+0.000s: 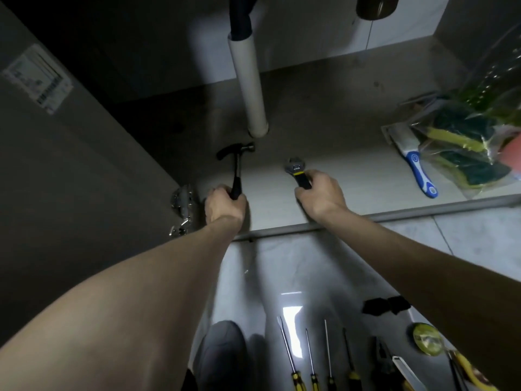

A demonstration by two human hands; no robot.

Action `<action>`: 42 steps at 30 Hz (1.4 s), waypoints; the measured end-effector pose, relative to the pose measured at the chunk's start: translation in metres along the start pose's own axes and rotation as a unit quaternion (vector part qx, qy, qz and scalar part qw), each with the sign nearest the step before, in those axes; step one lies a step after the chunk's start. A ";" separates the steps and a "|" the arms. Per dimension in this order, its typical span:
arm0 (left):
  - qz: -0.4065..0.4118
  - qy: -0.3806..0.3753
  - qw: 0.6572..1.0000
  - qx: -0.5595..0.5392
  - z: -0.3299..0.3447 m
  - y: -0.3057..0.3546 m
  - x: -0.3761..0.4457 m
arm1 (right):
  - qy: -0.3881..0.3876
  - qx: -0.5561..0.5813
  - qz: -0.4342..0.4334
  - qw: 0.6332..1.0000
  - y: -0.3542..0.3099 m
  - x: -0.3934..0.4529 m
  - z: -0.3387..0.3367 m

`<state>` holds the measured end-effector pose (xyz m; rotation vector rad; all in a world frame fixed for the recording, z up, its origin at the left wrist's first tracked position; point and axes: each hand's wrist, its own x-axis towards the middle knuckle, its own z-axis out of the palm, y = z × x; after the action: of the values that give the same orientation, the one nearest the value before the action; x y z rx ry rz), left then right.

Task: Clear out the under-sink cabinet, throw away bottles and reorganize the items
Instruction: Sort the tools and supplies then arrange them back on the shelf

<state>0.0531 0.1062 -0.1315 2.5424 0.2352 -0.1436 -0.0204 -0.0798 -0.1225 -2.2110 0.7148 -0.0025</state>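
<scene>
Hiding both handles: left hand (224, 206) clenched round hammer (237, 165), right hand (320, 194) round wrench (297, 172).

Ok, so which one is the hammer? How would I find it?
Look inside the cabinet for the white pipe coming down at the back. Just below its bottom end is the hammer, all black, its handle gripped by the left hand. The wrench beside it, in the right hand, has a yellow band.

Cabinet floor (324, 131) carrying blue-handled scraper (417, 165) and plastic bag of sponges (465, 148) lying at right. Tiled floor (479, 238) below carrying row of yellow-handled screwdrivers (310, 359), tape roll (427, 338), pliers (384, 359).
</scene>
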 end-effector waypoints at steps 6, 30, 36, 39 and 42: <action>-0.005 0.023 0.998 0.059 -0.004 -0.006 -0.017 | 0.006 -0.043 -0.035 0.998 -0.006 -0.005 0.009; 0.046 0.053 0.996 0.050 -0.012 -0.035 -0.070 | -0.033 -0.160 -0.176 0.971 -0.027 -0.026 0.051; 0.065 0.067 0.995 0.035 -0.009 -0.046 -0.078 | -0.033 -0.173 -0.195 0.965 -0.041 -0.027 0.071; 0.062 0.068 0.995 0.033 -0.007 -0.046 -0.079 | -0.027 -0.175 -0.199 0.964 -0.043 -0.026 0.074; 0.058 0.065 0.996 0.028 -0.006 -0.045 -0.081 | -0.037 -0.169 -0.195 0.965 -0.042 -0.028 0.072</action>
<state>-0.0346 0.1357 -0.1380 2.6165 0.1359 0.0613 -0.0071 0.0064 -0.1365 -2.6324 0.2393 0.0042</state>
